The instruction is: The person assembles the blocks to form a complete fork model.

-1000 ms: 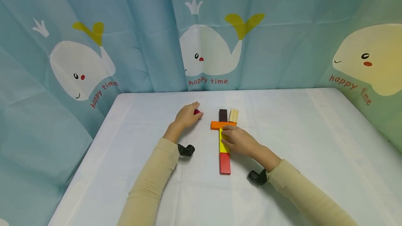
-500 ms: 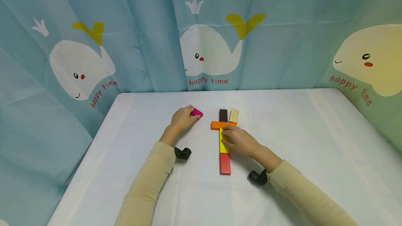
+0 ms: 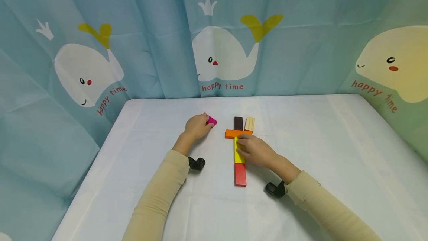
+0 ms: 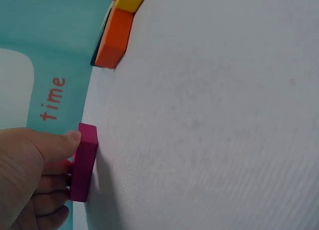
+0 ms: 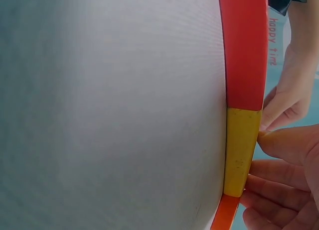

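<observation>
My left hand (image 3: 197,126) pinches a magenta block (image 3: 212,121) at the far left of the other blocks. In the left wrist view the thumb lies on one face of this magenta block (image 4: 84,163), the fingers behind it. My right hand (image 3: 255,150) rests its fingertips and thumb on a yellow block (image 3: 239,158), partly covering it. Its fingers look relaxed in the right wrist view, right at the yellow block's face. A red block (image 3: 240,176) continues the line nearer to me. Across the yellow block's far end lies an orange block (image 3: 230,133).
Beyond the orange block sit a dark brown block (image 3: 238,123) and a ridged pale wooden block (image 3: 249,123). A white cloth covers the table (image 3: 133,181). A blue curtain (image 3: 160,47) with printed whales hangs behind. Black wrist cameras (image 3: 197,163) are worn on both arms.
My left hand first drew back slightly left and toward me, uncovering more of the magenta block, and then shifted slightly right. The right hand has stayed on the yellow block.
</observation>
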The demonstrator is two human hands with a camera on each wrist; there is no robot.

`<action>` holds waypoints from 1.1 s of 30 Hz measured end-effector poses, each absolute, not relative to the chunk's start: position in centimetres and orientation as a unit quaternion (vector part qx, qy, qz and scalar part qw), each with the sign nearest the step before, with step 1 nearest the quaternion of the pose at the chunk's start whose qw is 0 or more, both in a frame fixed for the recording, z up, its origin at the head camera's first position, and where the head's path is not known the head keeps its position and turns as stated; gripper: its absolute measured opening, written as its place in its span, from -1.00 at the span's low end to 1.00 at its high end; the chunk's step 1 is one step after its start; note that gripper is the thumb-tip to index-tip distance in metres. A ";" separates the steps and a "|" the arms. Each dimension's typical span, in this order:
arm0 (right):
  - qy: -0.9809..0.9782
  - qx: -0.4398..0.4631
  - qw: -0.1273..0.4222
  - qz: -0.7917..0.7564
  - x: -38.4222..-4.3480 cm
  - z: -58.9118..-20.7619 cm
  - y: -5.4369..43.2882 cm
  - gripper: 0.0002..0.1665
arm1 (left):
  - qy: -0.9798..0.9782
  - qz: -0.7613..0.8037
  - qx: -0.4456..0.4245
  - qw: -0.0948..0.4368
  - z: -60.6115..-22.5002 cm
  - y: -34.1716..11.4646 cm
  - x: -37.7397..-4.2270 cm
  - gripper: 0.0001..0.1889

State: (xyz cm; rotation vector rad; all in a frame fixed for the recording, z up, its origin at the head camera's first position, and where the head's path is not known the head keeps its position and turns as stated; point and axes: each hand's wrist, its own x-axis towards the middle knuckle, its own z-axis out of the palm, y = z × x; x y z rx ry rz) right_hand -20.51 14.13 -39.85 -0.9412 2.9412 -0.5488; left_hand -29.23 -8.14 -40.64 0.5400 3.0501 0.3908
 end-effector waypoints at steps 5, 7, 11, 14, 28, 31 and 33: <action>0.940 -0.293 0.007 -0.177 -20.4 -39.8 14.2 -0.54 | 0.979 0.105 0.172 0.015 -40.5 -7.5 -29.1 -0.61; 0.940 -0.293 0.008 -0.175 -20.4 -39.8 14.2 -0.54 | 0.980 0.103 0.168 0.017 -40.5 -7.3 -29.1 -0.62; 0.940 -0.293 0.010 -0.177 -20.4 -39.8 14.2 -0.54 | 0.978 0.117 0.173 0.028 -40.3 -7.0 -29.1 -0.61; 0.938 -0.295 0.010 -0.178 -20.4 -39.8 14.2 -0.54 | 0.974 0.134 0.181 0.031 -40.2 -6.9 -29.1 -0.59; 0.936 -0.302 0.002 -0.181 -20.7 -40.0 14.2 -0.56 | 0.970 0.122 0.207 0.025 -40.3 -6.5 -29.5 -0.60; 0.935 -0.305 0.000 -0.179 -20.7 -40.1 14.2 -0.57 | 0.970 0.120 0.210 0.026 -40.4 -6.5 -29.6 -0.60; 0.935 -0.306 -0.001 -0.177 -20.7 -40.1 14.2 -0.58 | 0.970 0.116 0.211 0.030 -40.4 -6.4 -29.6 -0.61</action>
